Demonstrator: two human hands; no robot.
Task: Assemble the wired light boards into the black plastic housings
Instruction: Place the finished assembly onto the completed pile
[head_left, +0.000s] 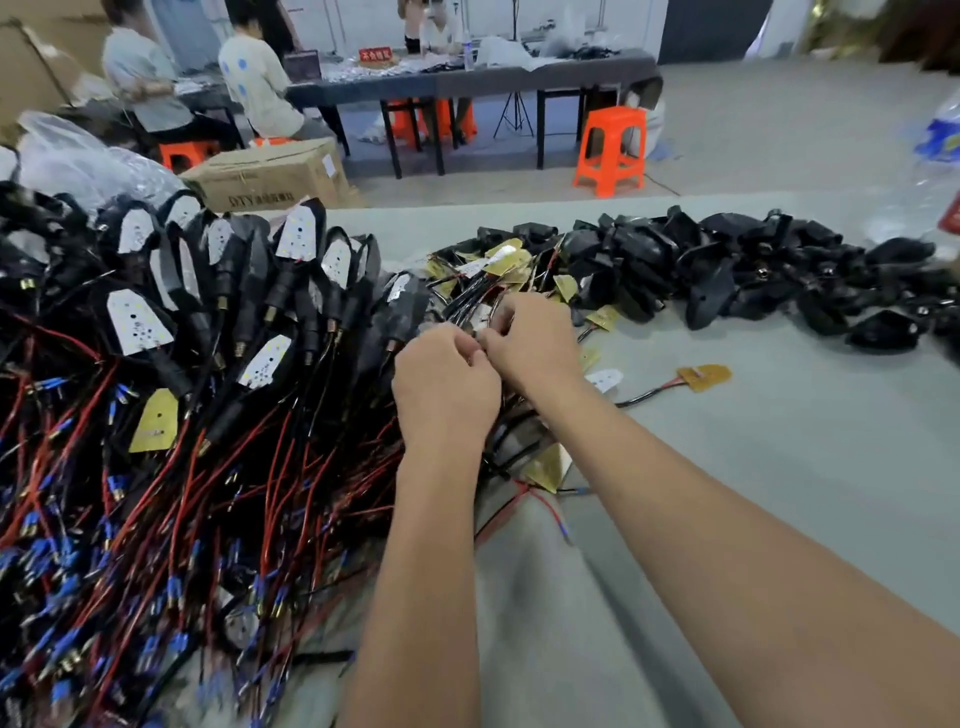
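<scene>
Left hand (445, 384) and right hand (530, 343) meet at table (753, 467) centre, fingers curled, pinching small part; identity unclear. Wired light boards (498, 280) at 12 o'clock; black housings (727, 270) at 2; assembled pile (182, 322) at 9. Bare table toward 4 o'clock edge.

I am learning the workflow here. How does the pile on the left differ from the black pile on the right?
The left pile has white light boards seated in black housings, with red and black wires trailing. The right pile shows bare black housings, no boards or wires visible. Both lie on the grey table.
</scene>
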